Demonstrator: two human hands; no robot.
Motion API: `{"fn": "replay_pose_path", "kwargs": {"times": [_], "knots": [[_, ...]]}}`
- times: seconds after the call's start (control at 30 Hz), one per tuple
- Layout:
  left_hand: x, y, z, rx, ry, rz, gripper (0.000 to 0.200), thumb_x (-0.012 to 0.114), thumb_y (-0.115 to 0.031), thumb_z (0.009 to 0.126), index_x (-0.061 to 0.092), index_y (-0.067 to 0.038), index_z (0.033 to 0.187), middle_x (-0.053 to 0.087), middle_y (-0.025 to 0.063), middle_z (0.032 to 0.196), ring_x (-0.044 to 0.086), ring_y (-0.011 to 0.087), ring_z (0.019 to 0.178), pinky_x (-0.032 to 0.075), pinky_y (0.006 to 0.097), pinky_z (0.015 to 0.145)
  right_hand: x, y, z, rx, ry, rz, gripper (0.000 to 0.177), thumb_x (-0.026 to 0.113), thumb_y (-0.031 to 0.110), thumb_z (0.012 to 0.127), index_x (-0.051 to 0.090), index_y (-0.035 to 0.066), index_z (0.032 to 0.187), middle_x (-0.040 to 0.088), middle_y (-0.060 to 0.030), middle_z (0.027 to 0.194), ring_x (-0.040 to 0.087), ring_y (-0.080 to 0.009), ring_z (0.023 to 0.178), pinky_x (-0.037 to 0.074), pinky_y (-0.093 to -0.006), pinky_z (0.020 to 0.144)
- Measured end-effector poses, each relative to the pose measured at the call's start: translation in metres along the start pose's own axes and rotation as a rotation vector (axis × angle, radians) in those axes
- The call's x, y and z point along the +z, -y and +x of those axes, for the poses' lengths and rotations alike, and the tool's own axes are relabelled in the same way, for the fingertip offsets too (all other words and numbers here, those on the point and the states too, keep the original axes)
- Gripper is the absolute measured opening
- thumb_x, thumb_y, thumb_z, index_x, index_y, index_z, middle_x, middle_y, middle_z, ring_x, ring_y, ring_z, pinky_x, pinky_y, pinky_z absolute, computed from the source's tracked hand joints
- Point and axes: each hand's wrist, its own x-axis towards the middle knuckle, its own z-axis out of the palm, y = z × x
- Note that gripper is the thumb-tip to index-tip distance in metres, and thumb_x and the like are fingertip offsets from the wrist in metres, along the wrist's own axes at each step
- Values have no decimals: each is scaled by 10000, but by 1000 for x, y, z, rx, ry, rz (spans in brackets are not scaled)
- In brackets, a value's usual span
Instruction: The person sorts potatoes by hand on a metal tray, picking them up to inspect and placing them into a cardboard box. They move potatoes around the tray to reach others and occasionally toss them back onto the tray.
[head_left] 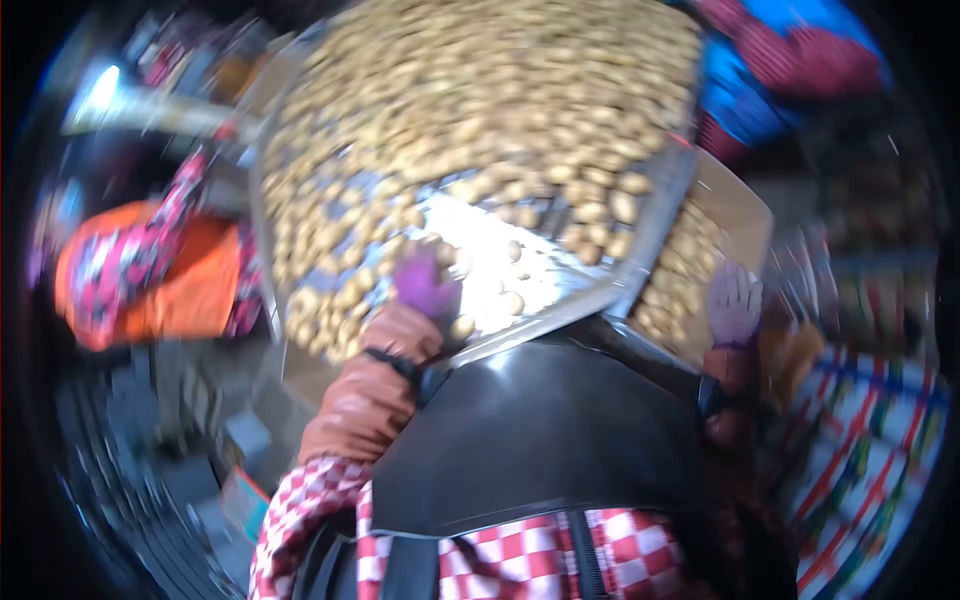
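- The left hand in a purple glove (427,285) is at the near edge of the wide, grey sorting table (545,320), among the small, round, yellow-brown potatoes (500,100). It is blurred, so one cannot tell whether its fingers are closed on any potato.
- The right hand in a pale purple glove (735,305) is released: its fingers are extended, and no potato is seen in it. It is by the side of the open brown cardboard box (745,210).
- Just beside the right hand, many potatoes lie inside this box. This part looks well advanced, though how deep they lie is not clear.
- Beyond the left hand, the work seems far from complete: the potatoes cover the far part of the table densely.
- Close to the left hand, on its inner side, there is a bright, almost bare patch with only a few potatoes. On its outer side, they lie more loosely.
- Well apart from the left hand, a person in orange and pink clothes (190,280) is at the table's side.
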Motion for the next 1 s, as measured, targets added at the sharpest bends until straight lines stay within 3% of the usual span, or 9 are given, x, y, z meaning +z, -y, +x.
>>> {"fn": "replay_pose_path", "kwargs": {"times": [0.1,0.4,0.53,0.73,0.77,0.83,0.9,0.97,1.0], "knots": [[-10,-8,-27,-271,286,325,803,708,-487,670,476,-160,1366,433,170,1421,412,448,1244,320,576,999,91,-84,16,253,-123,-282,573,413,464,994,382,116,1448,432,-124,1443,412,-298,1323,346,-443,1095],[-103,18,-122,-653,65,293,560,709,-381,704,611,-142,1200,492,201,1305,502,394,1126,397,518,900,182,-240,37,972,398,-1316,517,619,395,910,495,87,1307,645,-101,1060,652,-181,879,548,-308,730],[-94,30,-127,-829,-21,362,594,716,-366,691,579,-156,1230,499,177,1217,481,389,1105,391,537,867,152,-328,47,608,833,-2157,702,673,396,824,419,43,1375,604,-130,1050,596,-243,891,493,-334,784],[-79,41,-112,-333,313,174,717,692,-482,727,489,-181,1345,433,158,1421,352,377,1339,222,574,1087,234,-438,4,909,1366,-1924,676,639,402,868,411,66,1408,641,-124,1023,619,-218,926,491,-320,825],[-93,56,-108,-495,330,208,700,680,-491,738,504,-152,1324,470,155,1378,387,356,1311,225,566,1082,216,-452,16,582,1499,-1863,585,620,351,885,450,83,1376,650,-91,993,625,-175,835,501,-303,695],[-106,70,-123,-480,173,252,657,671,-472,755,528,-124,1293,502,158,1323,415,347,1278,239,546,1067,305,-447,-7,906,842,-1763,503,610,306,868,516,49,1290,646,-138,903,632,-250,843,508,-356,763],[-114,63,-135,-629,123,281,603,659,-426,783,534,-124,1289,526,164,1267,465,348,1193,268,541,1032,301,-463,44,798,805,-1839,560,622,285,835,485,51,1325,626,-174,976,622,-309,925,506,-413,818],[-121,57,-149,-889,189,207,643,659,-432,790,501,-140,1341,498,167,1329,440,352,1229,245,550,1062,271,-464,86,-113,1012,-1942,643,675,289,780,469,55,1342,573,-212,1132,592,-359,1015,486,-474,873],[-115,57,-161,-801,70,246,589,655,-388,796,530,-134,1312,523,176,1279,476,362,1141,296,534,1012,247,-470,98,-158,1142,-2240,782,723,305,724,407,68,1399,423,-275,1340,533,-402,1110,466,-500,925]]}}
